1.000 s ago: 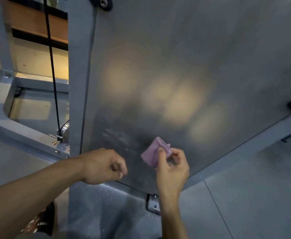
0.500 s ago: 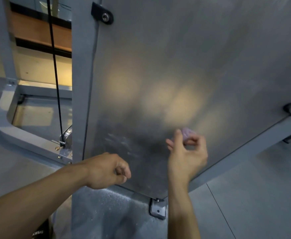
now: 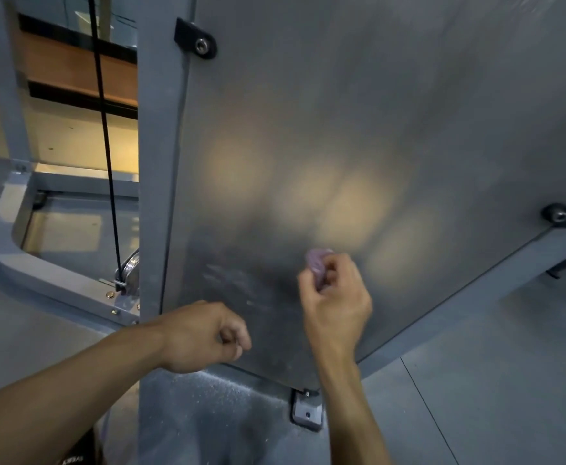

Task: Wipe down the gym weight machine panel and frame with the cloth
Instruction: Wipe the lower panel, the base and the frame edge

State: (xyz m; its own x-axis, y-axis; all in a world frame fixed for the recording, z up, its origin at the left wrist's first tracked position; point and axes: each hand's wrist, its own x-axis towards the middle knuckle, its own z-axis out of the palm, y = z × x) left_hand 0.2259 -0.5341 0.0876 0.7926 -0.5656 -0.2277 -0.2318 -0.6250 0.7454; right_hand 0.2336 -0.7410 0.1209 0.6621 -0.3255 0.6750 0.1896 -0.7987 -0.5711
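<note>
A large grey metal panel (image 3: 359, 129) of the weight machine fills most of the view, bolted to a grey upright frame post (image 3: 159, 162). My right hand (image 3: 335, 300) grips a small bunched purple cloth (image 3: 318, 263) and holds it against the lower part of the panel. Only the cloth's top edge shows above my fingers. My left hand (image 3: 204, 335) hangs in a loose fist in front of the panel's lower left corner and holds nothing. Pale smear marks (image 3: 228, 280) lie on the panel left of the cloth.
A black cable (image 3: 105, 146) runs down to a pulley (image 3: 129, 273) left of the post. The curved grey base frame (image 3: 13, 256) lies on the floor at left. Black bolt brackets sit at the panel's top left (image 3: 196, 40) and right edge (image 3: 560, 215). A foot plate (image 3: 306, 411) sits below the panel.
My right hand has bunched the cloth into its fingers and moved up and to the right along the panel. My left hand has stayed in about the same place.
</note>
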